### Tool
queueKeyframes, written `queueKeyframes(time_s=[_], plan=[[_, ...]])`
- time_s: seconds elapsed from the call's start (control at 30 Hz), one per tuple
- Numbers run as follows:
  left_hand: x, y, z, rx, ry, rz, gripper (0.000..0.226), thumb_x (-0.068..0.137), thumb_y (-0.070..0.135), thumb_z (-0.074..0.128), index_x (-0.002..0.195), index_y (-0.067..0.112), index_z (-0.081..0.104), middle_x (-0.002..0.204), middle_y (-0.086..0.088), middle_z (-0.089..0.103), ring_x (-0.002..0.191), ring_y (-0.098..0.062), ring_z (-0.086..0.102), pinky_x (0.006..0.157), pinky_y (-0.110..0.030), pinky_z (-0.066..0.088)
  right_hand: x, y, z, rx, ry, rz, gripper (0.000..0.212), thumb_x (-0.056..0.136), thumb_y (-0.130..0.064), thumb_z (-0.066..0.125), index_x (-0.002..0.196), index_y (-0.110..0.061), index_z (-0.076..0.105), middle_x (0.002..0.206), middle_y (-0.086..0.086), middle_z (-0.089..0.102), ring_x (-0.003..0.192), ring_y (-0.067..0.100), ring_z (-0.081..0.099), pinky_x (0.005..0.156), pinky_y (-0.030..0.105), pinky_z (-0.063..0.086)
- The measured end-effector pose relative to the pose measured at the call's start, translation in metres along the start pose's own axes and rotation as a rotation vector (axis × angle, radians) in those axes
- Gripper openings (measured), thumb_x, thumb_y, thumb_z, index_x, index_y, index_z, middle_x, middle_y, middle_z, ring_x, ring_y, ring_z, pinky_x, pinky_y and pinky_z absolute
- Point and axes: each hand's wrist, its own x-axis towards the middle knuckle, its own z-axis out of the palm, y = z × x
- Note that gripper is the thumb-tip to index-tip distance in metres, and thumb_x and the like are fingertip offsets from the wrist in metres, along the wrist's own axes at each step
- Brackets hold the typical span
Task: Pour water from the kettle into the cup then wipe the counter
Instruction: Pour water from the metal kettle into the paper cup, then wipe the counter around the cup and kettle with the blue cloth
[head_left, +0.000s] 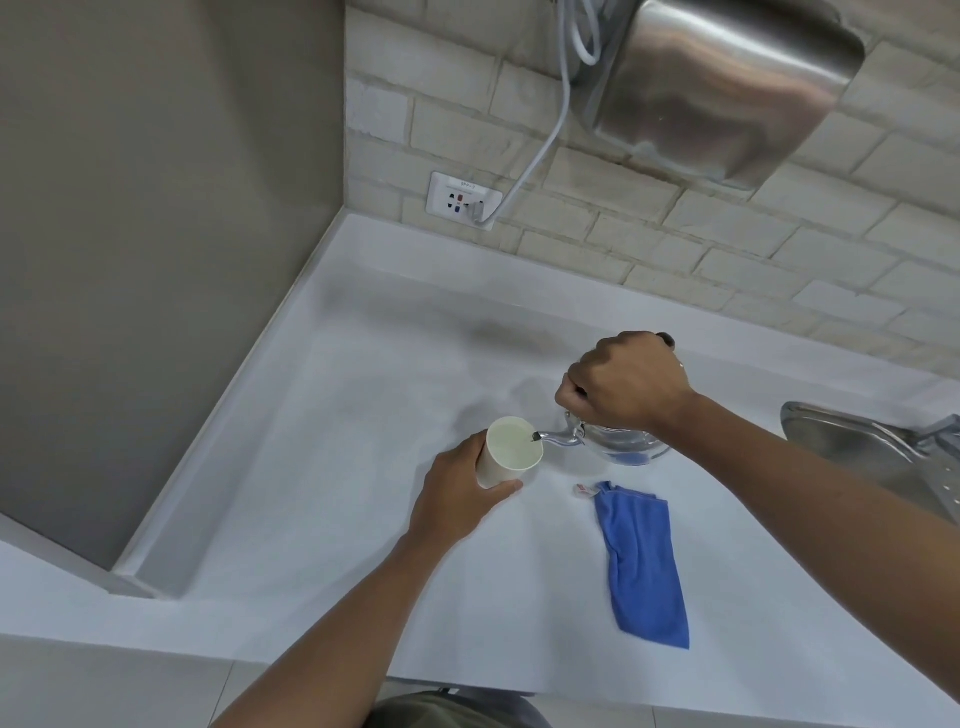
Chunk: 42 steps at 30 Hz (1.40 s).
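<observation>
A pale paper cup (506, 457) stands on the white counter (322, 467), and my left hand (457, 493) grips its side. My right hand (623, 384) holds the dark handle of a shiny metal kettle (618, 441), tilted left so its spout tip sits over the cup's rim. The cup looks nearly full of clear liquid. A folded blue cloth (644, 561) with a small white tag lies on the counter to the right of the cup, below the kettle.
A steel sink (852, 441) with a faucet sits at the right edge. On the brick wall behind are a socket (462, 200) with a plugged-in white cable and a steel hand dryer (722, 88). A grey wall bounds the counter's left.
</observation>
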Motion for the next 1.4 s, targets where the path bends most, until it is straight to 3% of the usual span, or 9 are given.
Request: queueKeyframes(time_s=[0.23,0.33,0.53,0.67,0.77,1.0,1.13,1.27,1.4], plan=[[-0.002,0.002,-0.002,0.024,-0.008,-0.005,0.061,0.074,0.051,0.085,0.127,0.034,0.06,0.102,0.023,0.063,0.089,-0.001,0.056,0.073,-0.011,0.039,-0.017,0.013,0.03,0.228,-0.073,0.219,0.038,0.075,-0.028,0.043,0.043,-0.012,0.032,0.036,-0.001,0.027,0.033,0.024,0.026,0.046,0.021,0.028],[-0.003,0.004,-0.003,0.035,-0.004,-0.017,0.064,0.073,0.05,0.087,0.128,0.034,0.06,0.101,0.027,0.063,0.09,0.007,0.056,0.074,-0.01,0.04,-0.024,0.02,0.045,0.282,-0.061,0.293,0.041,0.078,-0.03,0.044,0.043,-0.011,0.038,0.036,0.002,0.036,0.033,0.026,0.039,0.044,0.022,0.027],[-0.003,0.007,-0.003,0.043,0.005,-0.043,0.062,0.069,0.048,0.088,0.124,0.038,0.06,0.102,0.03,0.065,0.094,0.014,0.057,0.079,-0.009,0.042,-0.022,0.037,0.069,0.376,0.017,0.435,0.041,0.077,-0.031,0.044,0.042,-0.015,0.029,0.035,0.0,0.028,0.034,0.021,0.029,0.045,0.019,0.017],[-0.003,0.01,-0.003,0.074,0.019,-0.042,0.061,0.067,0.049,0.087,0.119,0.049,0.055,0.102,0.029,0.067,0.093,0.011,0.06,0.079,-0.008,0.043,-0.013,0.053,0.093,0.411,-0.011,0.547,0.042,0.078,-0.033,0.045,0.042,-0.012,0.05,0.034,0.0,0.037,0.035,0.02,0.037,0.043,0.02,0.024],[-0.003,0.011,-0.002,0.088,0.024,-0.049,0.064,0.065,0.047,0.088,0.12,0.051,0.054,0.104,0.028,0.068,0.095,0.008,0.062,0.079,-0.008,0.043,-0.001,0.065,0.109,0.465,-0.01,0.6,0.04,0.077,-0.033,0.046,0.044,-0.012,0.056,0.035,0.001,0.041,0.037,0.021,0.04,0.044,0.019,0.023],[-0.003,0.017,0.0,0.095,0.046,-0.07,0.068,0.063,0.04,0.092,0.119,0.051,0.056,0.116,0.042,0.062,0.105,0.01,0.063,0.087,-0.007,0.045,0.017,0.088,0.147,0.527,-0.143,0.649,0.046,0.078,-0.042,0.033,0.059,-0.02,0.07,0.052,-0.003,0.06,0.055,0.019,0.053,0.053,0.025,0.043],[-0.003,0.018,0.001,0.095,0.05,-0.092,0.069,0.063,0.038,0.094,0.123,0.045,0.06,0.116,0.039,0.064,0.109,0.009,0.063,0.089,-0.008,0.045,0.021,0.095,0.163,0.552,-0.206,0.641,0.05,0.079,-0.044,0.03,0.062,-0.022,0.071,0.056,-0.005,0.063,0.058,0.018,0.054,0.058,0.027,0.05],[-0.003,0.019,0.004,0.129,0.058,-0.101,0.067,0.062,0.041,0.094,0.119,0.047,0.06,0.113,0.04,0.064,0.105,0.009,0.063,0.085,-0.006,0.044,0.02,0.097,0.169,0.564,-0.17,0.643,0.047,0.08,-0.041,0.034,0.052,-0.016,0.062,0.046,-0.001,0.053,0.049,0.021,0.05,0.048,0.023,0.038],[-0.002,0.02,0.005,0.173,0.07,-0.091,0.064,0.061,0.041,0.094,0.113,0.05,0.058,0.111,0.042,0.063,0.101,0.011,0.062,0.082,-0.004,0.043,0.012,0.095,0.173,0.541,-0.091,0.658,0.042,0.077,-0.032,0.041,0.041,-0.012,0.035,0.036,-0.002,0.029,0.036,0.021,0.028,0.047,0.019,0.019]])
